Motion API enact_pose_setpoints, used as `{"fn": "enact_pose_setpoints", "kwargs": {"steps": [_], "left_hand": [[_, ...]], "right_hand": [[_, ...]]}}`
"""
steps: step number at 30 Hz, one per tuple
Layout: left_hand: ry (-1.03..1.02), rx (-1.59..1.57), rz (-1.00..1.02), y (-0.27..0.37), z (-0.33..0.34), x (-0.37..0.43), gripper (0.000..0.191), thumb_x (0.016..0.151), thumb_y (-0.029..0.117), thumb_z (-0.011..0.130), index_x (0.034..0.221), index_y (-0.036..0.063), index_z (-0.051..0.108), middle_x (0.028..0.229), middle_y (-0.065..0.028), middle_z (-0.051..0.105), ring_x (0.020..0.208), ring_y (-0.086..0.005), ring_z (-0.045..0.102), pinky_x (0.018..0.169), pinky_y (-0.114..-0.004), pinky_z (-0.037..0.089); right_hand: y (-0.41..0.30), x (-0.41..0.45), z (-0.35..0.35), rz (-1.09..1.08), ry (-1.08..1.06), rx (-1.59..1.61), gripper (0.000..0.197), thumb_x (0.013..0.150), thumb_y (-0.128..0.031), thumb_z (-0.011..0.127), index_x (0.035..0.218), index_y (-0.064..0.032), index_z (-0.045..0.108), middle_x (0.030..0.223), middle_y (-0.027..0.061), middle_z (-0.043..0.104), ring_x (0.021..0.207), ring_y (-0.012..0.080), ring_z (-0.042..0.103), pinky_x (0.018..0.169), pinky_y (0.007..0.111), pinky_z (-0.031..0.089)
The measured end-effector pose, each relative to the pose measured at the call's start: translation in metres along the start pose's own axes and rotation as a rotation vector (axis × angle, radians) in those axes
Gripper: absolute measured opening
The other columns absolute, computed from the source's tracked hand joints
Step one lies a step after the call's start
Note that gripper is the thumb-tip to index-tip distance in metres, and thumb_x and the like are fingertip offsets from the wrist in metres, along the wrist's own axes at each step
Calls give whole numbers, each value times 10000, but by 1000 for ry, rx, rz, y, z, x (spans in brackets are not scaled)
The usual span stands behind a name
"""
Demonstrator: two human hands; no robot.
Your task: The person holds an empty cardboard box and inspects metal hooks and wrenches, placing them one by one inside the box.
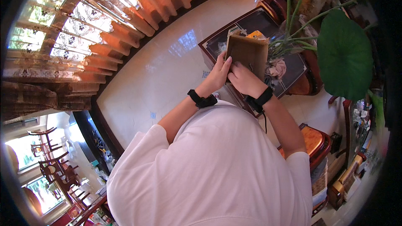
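Note:
An open cardboard box [246, 50] sits at the near side of a dark-topped table, its brown inside facing up toward me. My left hand [218, 73] grips the box's left wall, with the fingers lying along its edge. Over the near end of the box is my right hand [246, 78], its fingers curled down; whether they hold anything is hidden. A small dark thin object [251, 67] shows inside the box just beyond the right knuckles. Both wrists wear black bands with small devices.
The table [257, 18] also bears a yellow-orange packet [257, 35], a crumpled pinkish cloth [277, 68] and clear plastic. A large-leaved plant [345, 55] leans in from the right. Near my right elbow stands a wooden chair [314, 139]. Curtains [150, 12] hang at upper left.

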State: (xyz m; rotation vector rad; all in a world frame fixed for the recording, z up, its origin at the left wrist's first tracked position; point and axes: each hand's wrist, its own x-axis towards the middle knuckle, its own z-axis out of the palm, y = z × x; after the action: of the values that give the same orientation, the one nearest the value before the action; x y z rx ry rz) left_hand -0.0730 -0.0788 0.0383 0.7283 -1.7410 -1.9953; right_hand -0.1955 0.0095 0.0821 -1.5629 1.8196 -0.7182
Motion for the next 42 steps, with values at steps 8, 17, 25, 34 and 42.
{"fn": "enact_pose_setpoints", "kwargs": {"steps": [8, 17, 25, 34, 42], "left_hand": [[18, -96, 66, -11, 4, 6, 555, 1060, 372, 352, 1432, -32, 270, 1330, -198, 475, 1242, -215, 439, 1058, -312, 340], [147, -1, 71, 16, -29, 2, 531, 1064, 422, 271, 1374, 0, 355, 1308, -131, 466, 1224, -209, 432, 1071, -322, 324], [265, -132, -11, 1, -51, -4, 571, 1056, 449, 278, 1409, 4, 335, 1391, -128, 412, 1310, -202, 349, 1119, -327, 250], [324, 54, -91, 19, -62, -31, 646, 1048, 479, 266, 1400, -58, 332, 1430, -156, 378, 1353, -215, 301, 1143, -325, 198], [400, 93, -140, 22, -58, -48, 632, 1052, 464, 268, 1381, -70, 347, 1431, -152, 379, 1339, -218, 310, 1138, -320, 204]], "right_hand": [[-8, -7, -11, 34, -41, -20, 346, 939, -174, 439, 1166, 73, 523, 1149, 270, 567, 1084, 447, 532, 958, 466, 427], [-27, -52, -43, -290, 698, 190, 171, 942, -21, 515, 1100, 6, 574, 866, 132, 634, 808, 245, 642, 696, 347, 505], [173, -101, 59, 361, 426, 50, 250, 944, -180, 587, 1146, -33, 569, 836, 126, 636, 740, 282, 618, 658, 389, 488], [220, -86, 137, 857, -8, -229, 404, 876, -173, 672, 1227, -57, 507, 973, 197, 662, 977, 384, 633, 803, 486, 510], [276, -91, 141, 734, -41, -193, 204, 848, -219, 699, 901, -58, 585, 896, 183, 662, 894, 388, 632, 771, 468, 507]]}}
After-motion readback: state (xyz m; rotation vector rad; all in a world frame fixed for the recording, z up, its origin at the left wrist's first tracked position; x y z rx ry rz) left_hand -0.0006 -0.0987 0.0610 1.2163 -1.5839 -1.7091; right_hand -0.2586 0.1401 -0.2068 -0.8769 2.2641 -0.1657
